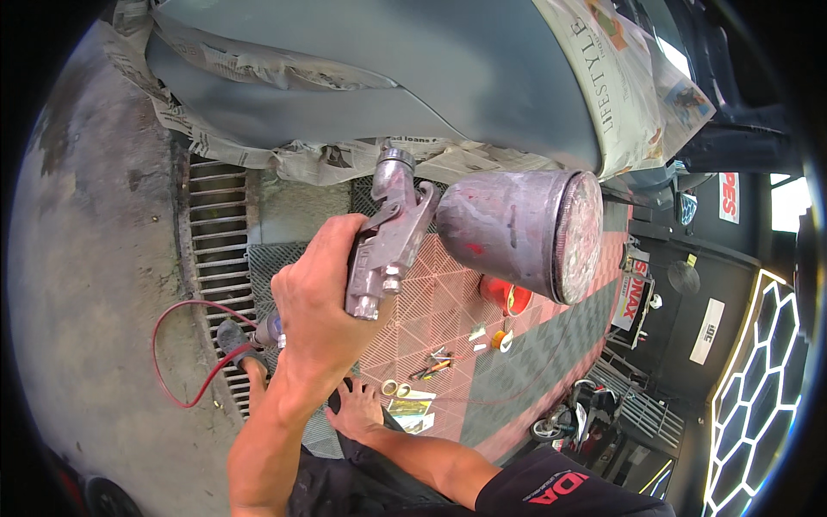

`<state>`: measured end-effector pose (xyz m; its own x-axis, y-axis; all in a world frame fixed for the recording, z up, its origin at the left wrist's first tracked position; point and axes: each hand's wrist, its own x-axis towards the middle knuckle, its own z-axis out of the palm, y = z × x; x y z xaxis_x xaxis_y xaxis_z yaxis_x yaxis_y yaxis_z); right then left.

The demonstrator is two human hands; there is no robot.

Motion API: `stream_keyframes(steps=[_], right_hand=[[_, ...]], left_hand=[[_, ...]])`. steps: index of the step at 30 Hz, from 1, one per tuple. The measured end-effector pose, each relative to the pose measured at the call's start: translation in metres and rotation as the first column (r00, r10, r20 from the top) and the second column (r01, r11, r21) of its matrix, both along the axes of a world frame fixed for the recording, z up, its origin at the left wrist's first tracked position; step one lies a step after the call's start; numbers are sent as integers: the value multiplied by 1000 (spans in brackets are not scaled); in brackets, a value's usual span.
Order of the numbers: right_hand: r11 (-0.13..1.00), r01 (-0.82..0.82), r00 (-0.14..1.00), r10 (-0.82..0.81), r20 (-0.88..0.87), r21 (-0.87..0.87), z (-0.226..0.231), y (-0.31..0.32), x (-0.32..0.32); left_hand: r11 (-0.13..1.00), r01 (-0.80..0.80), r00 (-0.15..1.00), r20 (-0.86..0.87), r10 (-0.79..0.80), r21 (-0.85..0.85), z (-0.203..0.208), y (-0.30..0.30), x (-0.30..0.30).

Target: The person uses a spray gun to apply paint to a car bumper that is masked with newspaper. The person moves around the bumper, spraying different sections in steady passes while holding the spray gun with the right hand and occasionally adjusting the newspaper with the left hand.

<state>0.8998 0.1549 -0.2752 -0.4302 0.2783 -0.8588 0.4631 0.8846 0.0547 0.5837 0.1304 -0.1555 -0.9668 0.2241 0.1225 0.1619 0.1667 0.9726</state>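
My left hand (319, 276) is closed round the handle of a metal spray gun (389, 237), its back facing up. The gun's front end points at a grey-primed car panel (482, 60), with a gap between them. On the gun's right side sits a paint-stained cup (504, 228) with a crusted end. A hose fitting (270, 331) shows below the hand. My right hand (357, 412) rests on my dark-clothed leg near the bottom middle, fingers spread, holding nothing.
Newspaper masking (620, 95) borders the panel. A red hose (159, 345) loops over a metal floor grate (220, 233). On the tiled floor lie an orange bucket (506, 295), tape rolls (396, 389) and several hand tools (438, 364). A motorbike (586, 405) stands at lower right.
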Motion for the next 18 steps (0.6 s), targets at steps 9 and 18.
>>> stream_keyframes(steps=[9, 18], right_hand=[[999, 18, 1000, -18, 14, -26, -2, 0, -4], [1000, -1, 999, 2, 41, -18, -2, -3, -12]], left_hand=[[989, 134, 987, 76, -139, 63, 18, 14, 2], [995, 74, 996, 43, -76, 64, 21, 9, -14]])
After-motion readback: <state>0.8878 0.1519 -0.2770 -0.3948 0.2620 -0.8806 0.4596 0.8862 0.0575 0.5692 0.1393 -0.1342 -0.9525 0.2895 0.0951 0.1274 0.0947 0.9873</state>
